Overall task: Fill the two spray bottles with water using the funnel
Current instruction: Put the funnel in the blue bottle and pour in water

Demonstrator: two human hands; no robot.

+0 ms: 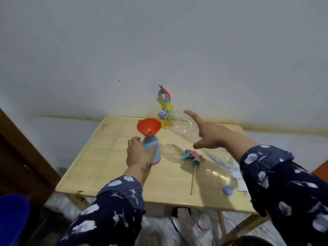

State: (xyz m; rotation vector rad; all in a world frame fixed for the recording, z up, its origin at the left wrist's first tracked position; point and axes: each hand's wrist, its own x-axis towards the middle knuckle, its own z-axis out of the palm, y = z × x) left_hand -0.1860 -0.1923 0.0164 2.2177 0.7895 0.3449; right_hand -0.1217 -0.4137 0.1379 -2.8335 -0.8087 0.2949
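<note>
Left hand [140,153] is wrapped around the blue spray bottle [152,150] standing on the wooden table [110,162], fingers curled behind it and thumb across the front, with the red funnel [148,127] sitting in the bottle's neck just above the knuckles. Right hand [207,134] is spread pretty wide, palm and fingers pressed on a big clear plastic bottle [184,128] that's tipped over with its far end toward the funnel, arm stretched forward. The yellow spray bottle [166,112] stands past both hands by the wall, and a loose sprayer head [192,156] lies on the table just under the right hand, near a small blue cap [228,190] closer to that sleeve.
</note>
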